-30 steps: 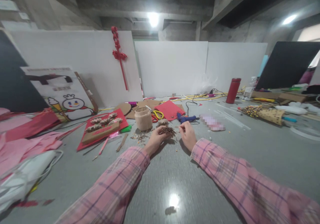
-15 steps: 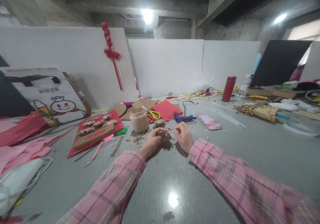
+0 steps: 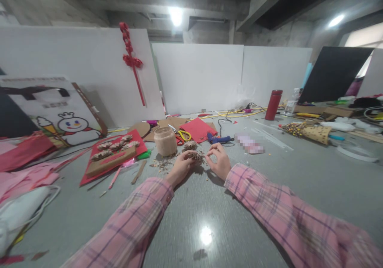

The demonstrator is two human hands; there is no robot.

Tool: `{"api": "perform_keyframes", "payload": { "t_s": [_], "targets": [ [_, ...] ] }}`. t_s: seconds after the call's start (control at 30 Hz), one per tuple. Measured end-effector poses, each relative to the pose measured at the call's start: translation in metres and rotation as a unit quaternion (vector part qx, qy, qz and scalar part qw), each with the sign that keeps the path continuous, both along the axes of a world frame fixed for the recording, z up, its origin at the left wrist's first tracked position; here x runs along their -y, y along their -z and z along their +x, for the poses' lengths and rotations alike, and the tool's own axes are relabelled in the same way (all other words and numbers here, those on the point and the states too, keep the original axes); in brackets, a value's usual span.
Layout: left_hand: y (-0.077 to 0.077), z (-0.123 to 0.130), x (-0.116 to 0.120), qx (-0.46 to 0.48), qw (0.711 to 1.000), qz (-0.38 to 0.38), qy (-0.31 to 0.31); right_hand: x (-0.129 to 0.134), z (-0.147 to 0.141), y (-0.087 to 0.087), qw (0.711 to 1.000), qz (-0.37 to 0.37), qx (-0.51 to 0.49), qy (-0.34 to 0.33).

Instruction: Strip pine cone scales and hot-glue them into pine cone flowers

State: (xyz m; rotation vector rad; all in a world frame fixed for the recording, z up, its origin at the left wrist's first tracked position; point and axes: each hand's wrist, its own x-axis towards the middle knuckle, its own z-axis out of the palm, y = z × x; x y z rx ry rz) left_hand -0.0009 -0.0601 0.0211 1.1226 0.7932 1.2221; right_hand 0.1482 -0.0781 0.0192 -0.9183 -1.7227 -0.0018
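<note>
My left hand (image 3: pixel 183 166) is closed on a brown, layered flower (image 3: pixel 197 156) that looks made of dry shells or scales. Close to its right edge, my right hand (image 3: pixel 219 162) has thumb and forefinger pinched together; whatever lies between them is too small to make out. Just behind the held flower sits a second flower (image 3: pixel 189 145) of the same kind. A wrapped, tan jar (image 3: pixel 165 141) stands to the left, with loose bits (image 3: pixel 163 165) scattered at its foot. Behind my right hand lies a blue glue gun (image 3: pixel 220 139).
Yellow-handled scissors (image 3: pixel 184 134) and red paper (image 3: pixel 200 129) lie behind the flowers. Several finished flowers rest on a red sheet (image 3: pixel 89 171) at left, near a pink pen (image 3: pixel 114 178). A red flask (image 3: pixel 273 105) and a plastic bottle (image 3: pixel 291 102) stand at the back right.
My right hand has come slightly left, its pinched fingertips now nearer the flower. The left hand keeps its hold on the flower. The whole view has shifted a little.
</note>
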Motion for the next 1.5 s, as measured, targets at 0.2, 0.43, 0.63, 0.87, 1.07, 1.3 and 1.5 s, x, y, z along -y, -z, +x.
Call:
{"api": "perform_keyframes", "payload": {
  "t_s": [0.2,0.43,0.63,0.87,1.07,1.3,1.5],
  "targets": [
    [0.003,0.001,0.0,-0.06,0.996,0.047,-0.037,-0.002,0.001,0.002,1.0,-0.01,-0.008,0.004],
    [0.002,0.0,0.001,-0.176,0.975,0.112,-0.08,-0.008,0.004,0.005,0.999,-0.026,-0.022,0.029],
    [0.002,0.0,0.001,-0.253,0.946,0.15,-0.14,-0.01,0.004,0.006,0.999,-0.041,-0.019,0.028],
    [0.002,0.001,0.002,-0.307,0.927,0.141,-0.161,-0.012,0.005,0.005,0.996,-0.079,-0.036,0.017],
    [0.001,0.002,0.002,-0.324,0.924,0.129,-0.158,-0.011,0.005,0.005,0.994,-0.101,-0.048,0.006],
    [0.0,0.001,0.003,-0.337,0.918,0.131,-0.162,-0.012,0.005,0.005,0.993,-0.107,-0.056,0.008],
    [0.0,0.001,0.003,-0.354,0.911,0.132,-0.164,-0.013,0.005,0.005,0.993,-0.108,-0.055,0.012]
  ]
}}
